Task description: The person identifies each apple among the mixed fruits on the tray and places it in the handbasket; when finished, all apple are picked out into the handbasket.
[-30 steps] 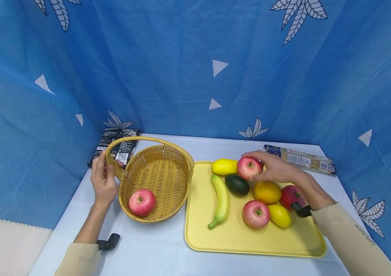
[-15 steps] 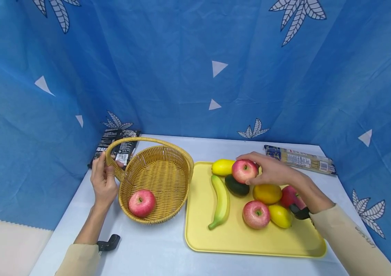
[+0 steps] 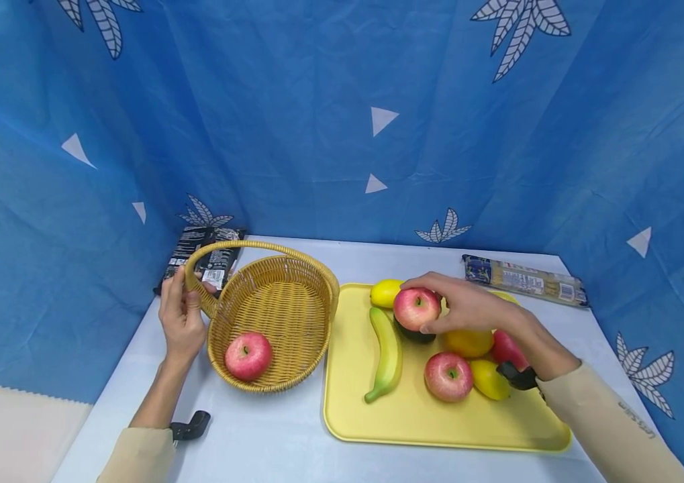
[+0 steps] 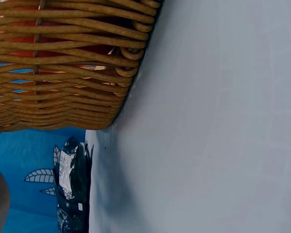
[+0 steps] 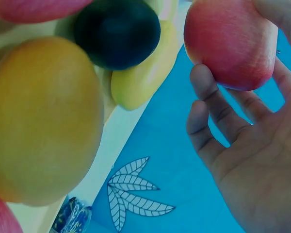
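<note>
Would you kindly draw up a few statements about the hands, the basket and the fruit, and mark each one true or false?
1. The right hand holds an apple over the yellow tray. True.
2. The left hand holds the banana. False: the left hand grips the handle of the wicker basket.
3. A single apple lies inside the wicker basket. True.
4. The banana lies inside the basket. False: the banana lies on the yellow tray.
5. In the head view, the held apple partly hides the dark green fruit. True.
</note>
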